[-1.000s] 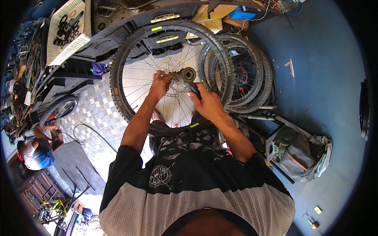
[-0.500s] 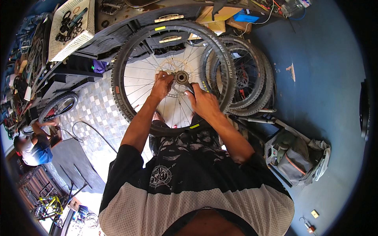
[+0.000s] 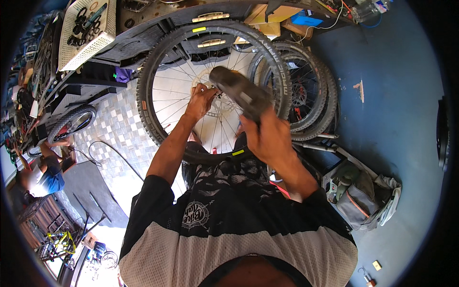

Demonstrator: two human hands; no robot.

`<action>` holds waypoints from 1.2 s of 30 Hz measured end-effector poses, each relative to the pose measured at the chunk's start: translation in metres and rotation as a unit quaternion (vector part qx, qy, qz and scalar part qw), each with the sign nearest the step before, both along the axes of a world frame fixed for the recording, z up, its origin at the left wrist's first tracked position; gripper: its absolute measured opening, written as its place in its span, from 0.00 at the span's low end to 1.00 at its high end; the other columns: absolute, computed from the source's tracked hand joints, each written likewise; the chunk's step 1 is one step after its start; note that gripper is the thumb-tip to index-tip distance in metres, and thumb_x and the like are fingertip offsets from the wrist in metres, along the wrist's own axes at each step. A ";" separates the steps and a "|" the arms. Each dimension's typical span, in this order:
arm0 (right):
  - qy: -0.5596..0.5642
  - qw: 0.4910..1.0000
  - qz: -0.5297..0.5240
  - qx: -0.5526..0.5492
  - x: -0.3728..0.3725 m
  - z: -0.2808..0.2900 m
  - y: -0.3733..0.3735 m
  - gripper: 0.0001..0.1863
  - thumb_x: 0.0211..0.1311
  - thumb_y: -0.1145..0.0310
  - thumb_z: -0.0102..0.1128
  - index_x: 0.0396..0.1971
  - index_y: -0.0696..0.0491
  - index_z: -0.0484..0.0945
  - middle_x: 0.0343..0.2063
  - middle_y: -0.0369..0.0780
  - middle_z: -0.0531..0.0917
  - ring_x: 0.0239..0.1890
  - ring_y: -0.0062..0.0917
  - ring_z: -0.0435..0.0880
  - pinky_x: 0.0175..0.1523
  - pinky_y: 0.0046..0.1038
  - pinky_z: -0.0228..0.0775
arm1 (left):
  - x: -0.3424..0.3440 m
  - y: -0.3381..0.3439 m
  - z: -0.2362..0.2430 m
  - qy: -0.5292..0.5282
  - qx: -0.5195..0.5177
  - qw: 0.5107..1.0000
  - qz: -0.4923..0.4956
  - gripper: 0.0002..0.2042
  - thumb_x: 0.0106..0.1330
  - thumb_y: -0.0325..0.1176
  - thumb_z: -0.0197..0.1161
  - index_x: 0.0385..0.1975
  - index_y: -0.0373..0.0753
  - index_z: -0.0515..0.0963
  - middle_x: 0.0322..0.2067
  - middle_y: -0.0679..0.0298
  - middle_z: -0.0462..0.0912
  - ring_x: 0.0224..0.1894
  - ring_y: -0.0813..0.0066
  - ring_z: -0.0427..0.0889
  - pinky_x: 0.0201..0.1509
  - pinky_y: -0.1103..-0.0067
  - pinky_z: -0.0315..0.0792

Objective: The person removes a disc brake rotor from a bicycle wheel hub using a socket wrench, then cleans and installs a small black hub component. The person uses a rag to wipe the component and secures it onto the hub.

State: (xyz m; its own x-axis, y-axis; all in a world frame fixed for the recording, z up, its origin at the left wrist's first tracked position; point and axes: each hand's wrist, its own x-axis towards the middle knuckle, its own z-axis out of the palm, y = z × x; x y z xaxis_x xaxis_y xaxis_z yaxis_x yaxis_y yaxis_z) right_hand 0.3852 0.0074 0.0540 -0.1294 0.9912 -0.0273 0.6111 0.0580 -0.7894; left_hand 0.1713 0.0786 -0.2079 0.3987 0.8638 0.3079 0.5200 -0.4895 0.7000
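Note:
A bicycle wheel with a knobby tyre [image 3: 146, 100] stands in front of my body, its spokes meeting at a hub with a disc rotor [image 3: 217, 107]. My left hand [image 3: 201, 100] is at the hub, fingers pinched on something small I cannot make out. My right hand [image 3: 267, 136] grips a dark, motion-blurred tool [image 3: 239, 88], raised over the hub and hiding part of it; its exact kind is unclear now.
A workbench [image 3: 153, 14] with a white parts tray [image 3: 64, 57] runs along the top. Stacked wheels [image 3: 325, 95] and a grey bag [image 3: 354, 196] are at right by a blue wall. At left are another person [image 3: 45, 179], a loose wheel [image 3: 71, 124] and a hose [image 3: 119, 148].
My right hand has lifted the dark tool from the hub toward me and right, now blurred by motion. My left hand stays at the hub, slightly shifted.

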 end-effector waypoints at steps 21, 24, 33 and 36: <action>-0.129 0.961 -0.120 -0.214 0.048 -0.101 -0.028 0.24 0.77 0.50 0.50 0.53 0.58 0.66 0.23 0.60 0.82 0.33 0.63 0.83 0.39 0.59 0.71 | -0.010 0.006 0.026 0.005 -0.110 0.990 0.084 0.12 0.63 0.27 0.70 0.46 0.48 0.85 0.42 0.69 0.87 0.50 0.61 0.74 0.57 0.65 0.65; -0.141 0.963 -0.122 -0.192 0.052 -0.104 -0.033 0.22 0.77 0.52 0.50 0.50 0.59 0.66 0.22 0.58 0.83 0.29 0.61 0.84 0.36 0.57 0.73 | -0.004 0.003 0.026 0.023 -0.111 0.991 0.077 0.12 0.64 0.28 0.70 0.47 0.48 0.85 0.43 0.69 0.87 0.50 0.61 0.74 0.57 0.65 0.65; -0.127 0.962 -0.134 -0.203 0.058 -0.105 -0.034 0.25 0.77 0.50 0.50 0.53 0.60 0.65 0.23 0.62 0.81 0.32 0.65 0.81 0.36 0.59 0.71 | 0.014 0.005 0.016 0.040 -0.082 0.993 0.073 0.12 0.63 0.28 0.70 0.46 0.46 0.84 0.42 0.69 0.88 0.50 0.62 0.76 0.56 0.65 0.65; -0.125 0.963 -0.131 -0.199 0.060 -0.104 -0.032 0.25 0.77 0.50 0.51 0.53 0.59 0.65 0.22 0.63 0.81 0.32 0.66 0.81 0.35 0.59 0.71 | 0.017 0.005 0.015 0.046 -0.068 0.994 0.074 0.11 0.63 0.28 0.70 0.45 0.46 0.84 0.40 0.68 0.89 0.49 0.63 0.76 0.55 0.65 0.65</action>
